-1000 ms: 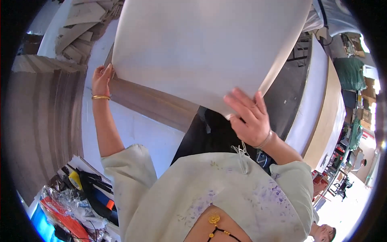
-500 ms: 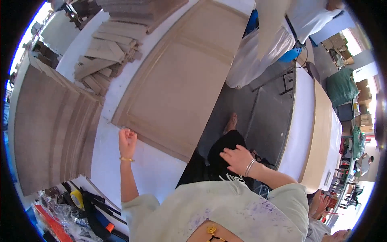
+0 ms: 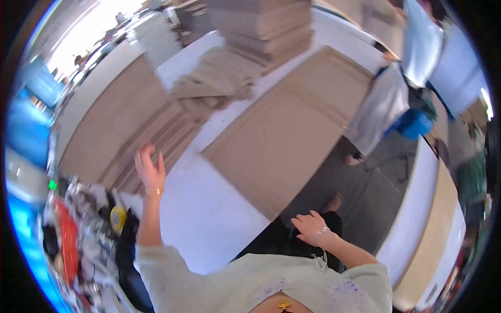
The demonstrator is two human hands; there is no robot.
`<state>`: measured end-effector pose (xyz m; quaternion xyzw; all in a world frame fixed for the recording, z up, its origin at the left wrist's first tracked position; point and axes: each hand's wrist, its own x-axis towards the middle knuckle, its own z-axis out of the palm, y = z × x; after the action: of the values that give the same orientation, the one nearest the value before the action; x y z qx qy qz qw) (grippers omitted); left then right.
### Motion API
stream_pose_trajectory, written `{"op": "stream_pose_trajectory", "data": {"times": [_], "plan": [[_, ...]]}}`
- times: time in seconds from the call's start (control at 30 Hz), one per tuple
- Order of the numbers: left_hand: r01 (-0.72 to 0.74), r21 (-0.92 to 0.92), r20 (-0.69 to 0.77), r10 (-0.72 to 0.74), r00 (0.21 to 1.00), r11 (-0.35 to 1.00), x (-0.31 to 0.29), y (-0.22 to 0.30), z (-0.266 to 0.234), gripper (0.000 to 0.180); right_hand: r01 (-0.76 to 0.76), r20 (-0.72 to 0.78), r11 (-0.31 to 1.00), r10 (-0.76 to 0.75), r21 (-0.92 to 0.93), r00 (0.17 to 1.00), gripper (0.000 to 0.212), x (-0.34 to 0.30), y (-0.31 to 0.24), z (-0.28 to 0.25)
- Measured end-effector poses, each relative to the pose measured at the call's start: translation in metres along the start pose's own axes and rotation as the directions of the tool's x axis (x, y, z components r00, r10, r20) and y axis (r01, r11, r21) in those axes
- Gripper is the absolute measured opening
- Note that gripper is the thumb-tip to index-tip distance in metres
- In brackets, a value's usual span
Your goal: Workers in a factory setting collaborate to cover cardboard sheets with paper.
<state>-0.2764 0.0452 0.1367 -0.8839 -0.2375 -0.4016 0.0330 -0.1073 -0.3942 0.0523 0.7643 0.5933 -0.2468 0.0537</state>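
A flat brown board panel (image 3: 282, 146) with a raised frame lies on the white table (image 3: 209, 219) in front of me. My left hand (image 3: 150, 171) is raised beside a stack of brown boards (image 3: 125, 115) at the left. Its fingers are apart and it holds nothing; blur hides whether it touches the stack's edge. My right hand (image 3: 310, 228) hovers over my dark-clothed lap near the panel's near corner, fingers loosely spread with nothing in them.
Brown strips (image 3: 214, 81) lie heaped beyond the left stack, before a tall board stack (image 3: 266, 31). Tools, a yellow tape roll (image 3: 118, 218) and plastic bags crowd the lower left. A co-worker (image 3: 386, 99) stands at the far right side; another table (image 3: 417, 229) runs along the right.
The view has swung left, so the panel sits further right. My left hand has left the panel's near corner for the left stack, and its curled fingers have opened.
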Motion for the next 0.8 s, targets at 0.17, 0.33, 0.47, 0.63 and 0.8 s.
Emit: {"op": "stream_pose_trajectory", "data": {"times": [0.17, 0.33, 0.47, 0.63, 0.8], "plan": [[-0.163, 0.458, -0.314, 0.331, 0.89, 0.874, 0.11, -0.031, -0.079, 0.037, -0.049, -0.061, 0.998, 0.047, -0.041, 0.997, 0.056, -0.024, 0.012, 0.016], [0.15, 0.558, -0.078, -0.129, 0.989, 0.816, 0.152, -0.111, -0.133, 0.066, -0.111, -0.056, 0.994, 0.11, -0.007, 0.992, 0.054, -0.045, 0.019, 0.035], [0.244, 0.473, -0.021, -0.267, 0.964, 0.846, 0.163, -0.102, -0.135, 0.074, -0.17, -0.06, 0.985, 0.171, 0.017, 0.983, 0.052, -0.06, 0.028, 0.049], [0.123, 0.604, 0.091, -0.222, 0.971, 0.787, 0.146, -0.074, -0.154, 0.049, -0.106, -0.113, 0.977, 0.128, 0.183, 0.985, 0.055, -0.058, 0.035, 0.051], [-0.082, 0.512, 0.029, 0.078, 0.996, 0.855, 0.082, 0.042, -0.174, 0.056, 0.214, -0.444, 0.819, 0.055, 0.532, 0.894, 0.068, -0.009, 0.015, -0.001]]}}
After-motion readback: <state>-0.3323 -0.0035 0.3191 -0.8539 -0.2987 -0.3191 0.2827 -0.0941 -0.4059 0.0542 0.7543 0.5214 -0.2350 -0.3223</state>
